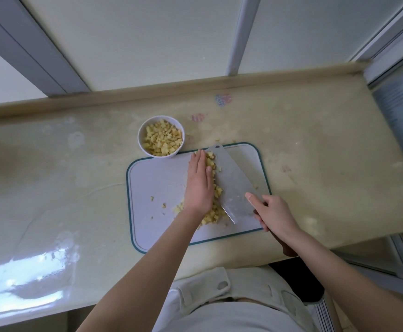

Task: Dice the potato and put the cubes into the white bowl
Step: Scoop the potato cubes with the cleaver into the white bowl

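Many potato cubes (212, 215) lie on the board (157, 183), pushed between the flat, straight-fingered left hand (199, 185) and the knife (231, 178) gripped by the right hand (275, 213), probably to scoop them into the white bowl (139, 137) at the board's far left corner.

Bowl (139, 136): plain white. Cubes (216, 191): pale yellow, some faces a darker tan-yellow; same colour in the bowl and on the board. Board (157, 183): white with a faint lilac cast, teal edge band, a thin dark line running just inside it. Cleaver (231, 178): dull grey steel blade, brighter along the cutting edge; handle (288, 250) dark brown. Bench (315, 144): glossy cream-yellow, mottled with whitish blotches; one pink-and-blue patch (223, 99) and a pink smear (198, 117) near the back. Window frames (35, 51): grey. Panels (147, 32): off-white. Garment (231, 307): pale grey-white.
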Available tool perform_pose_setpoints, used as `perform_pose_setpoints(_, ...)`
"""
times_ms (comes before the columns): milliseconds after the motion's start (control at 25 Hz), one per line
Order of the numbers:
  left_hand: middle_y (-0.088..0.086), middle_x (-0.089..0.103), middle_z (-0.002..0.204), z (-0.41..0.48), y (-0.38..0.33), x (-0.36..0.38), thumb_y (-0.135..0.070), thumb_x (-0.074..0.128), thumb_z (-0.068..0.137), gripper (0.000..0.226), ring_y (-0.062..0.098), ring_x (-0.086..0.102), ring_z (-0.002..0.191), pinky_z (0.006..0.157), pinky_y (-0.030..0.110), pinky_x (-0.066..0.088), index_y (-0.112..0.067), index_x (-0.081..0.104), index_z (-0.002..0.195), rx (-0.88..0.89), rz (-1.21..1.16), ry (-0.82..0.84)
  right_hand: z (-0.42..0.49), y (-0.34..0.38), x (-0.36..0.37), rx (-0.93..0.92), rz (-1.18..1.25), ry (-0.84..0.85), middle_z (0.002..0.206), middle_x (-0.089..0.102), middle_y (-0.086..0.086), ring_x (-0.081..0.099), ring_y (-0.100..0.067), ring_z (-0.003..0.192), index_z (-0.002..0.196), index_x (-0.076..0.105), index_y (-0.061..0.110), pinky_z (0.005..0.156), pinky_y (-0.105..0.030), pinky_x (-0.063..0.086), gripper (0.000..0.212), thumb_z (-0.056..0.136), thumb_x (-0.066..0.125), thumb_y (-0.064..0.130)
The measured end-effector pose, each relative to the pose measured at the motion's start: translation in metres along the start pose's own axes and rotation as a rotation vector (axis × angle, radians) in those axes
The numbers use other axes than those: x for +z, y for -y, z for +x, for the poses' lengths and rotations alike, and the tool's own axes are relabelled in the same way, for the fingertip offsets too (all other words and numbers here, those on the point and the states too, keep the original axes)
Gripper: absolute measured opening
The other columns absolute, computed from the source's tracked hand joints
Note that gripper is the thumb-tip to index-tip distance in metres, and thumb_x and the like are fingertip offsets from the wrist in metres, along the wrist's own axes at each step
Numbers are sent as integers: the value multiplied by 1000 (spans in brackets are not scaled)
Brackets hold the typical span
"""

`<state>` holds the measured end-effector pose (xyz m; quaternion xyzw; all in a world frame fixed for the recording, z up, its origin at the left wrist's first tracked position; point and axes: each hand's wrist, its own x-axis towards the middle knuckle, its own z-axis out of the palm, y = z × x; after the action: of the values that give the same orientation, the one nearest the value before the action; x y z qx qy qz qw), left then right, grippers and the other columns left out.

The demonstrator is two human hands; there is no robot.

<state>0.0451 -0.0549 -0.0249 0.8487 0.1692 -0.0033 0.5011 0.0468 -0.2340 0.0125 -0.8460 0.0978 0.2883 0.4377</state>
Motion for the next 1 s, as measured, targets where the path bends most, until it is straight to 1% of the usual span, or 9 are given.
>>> perform_pose_setpoints(80, -1, 14, 157, 4, -6, -4, -28, 23, 103, 49, 8, 4, 144, 118, 24, 4, -12, 18, 149, 10, -3, -13, -1, 7, -2, -3, 21, 5, 44, 44, 0, 35, -13, 33, 60, 39, 9, 37, -19, 33, 47, 94, 57, 35)
perform_pose_setpoints(200, 0, 15, 157, 15, -13, -14, -26, 24, 103, 48, 9, 5, 144, 113, 13, 2, -11, 20, 149, 14, -10, -59, 2, 24, 0, -11, 42, -6, 45, 46, 0, 35, -12, 33, 56, 38, 12, 36, -18, 33, 49, 94, 58, 35)
perform_pose_setpoints(320, 2, 18, 156, 31, -14, -29, -26, 24, 104, 47, 10, 7, 144, 103, 0, -2, -10, 23, 148, 16, -23, -119, 10, 46, 9, -54, 26, 2, 47, 47, -1, 38, -12, 33, 54, 39, 14, 36, -19, 35, 50, 94, 58, 36)
perform_pose_setpoints(360, 2, 19, 156, 37, -13, -36, -25, 24, 104, 47, 10, 8, 144, 102, -2, -2, -9, 23, 147, 16, -24, -140, 14, 54, 13, -67, 26, 10, 47, 47, -2, 38, -12, 33, 54, 40, 14, 36, -19, 35, 50, 94, 57, 36)
perform_pose_setpoints(400, 3, 20, 156, 43, -12, -42, -25, 24, 104, 46, 11, 9, 144, 102, -2, -2, -9, 24, 147, 15, -19, -160, 19, 62, 17, -79, 26, 20, 48, 48, -2, 38, -12, 33, 54, 41, 14, 36, -19, 35, 49, 95, 57, 37)
perform_pose_setpoints(560, 4, 22, 155, 71, -2, -68, -25, 24, 104, 46, 14, 11, 144, 110, 13, 4, -8, 25, 147, -2, 7, -212, 40, 91, 35, -126, 7, 59, 49, 50, -2, 40, -13, 35, 56, 45, 13, 37, -20, 37, 47, 95, 55, 37)
perform_pose_setpoints(640, 4, 23, 155, 82, 7, -78, -25, 23, 104, 46, 14, 11, 144, 111, 16, 6, -9, 25, 147, -11, 16, -201, 51, 100, 43, -133, 7, 73, 49, 50, -2, 40, -13, 36, 58, 46, 12, 38, -21, 38, 46, 95, 55, 37)
perform_pose_setpoints(800, 1, 23, 155, 94, 21, -87, -27, 23, 104, 46, 11, 12, 144, 106, 9, 5, -11, 25, 147, -32, 34, -172, 70, 107, 53, -134, -2, 92, 49, 48, -2, 38, -14, 36, 60, 47, 10, 40, -23, 37, 46, 95, 55, 37)
perform_pose_setpoints(1000, 2, 31, 152, 104, 21, -90, -24, 27, 104, 44, 13, 19, 142, 103, 5, 7, -12, 31, 146, 5, 42, -207, 78, 107, 53, -169, -56, 66, 47, 49, -3, 39, -15, 35, 51, 39, 14, 45, -26, 38, 52, 94, 56, 39)
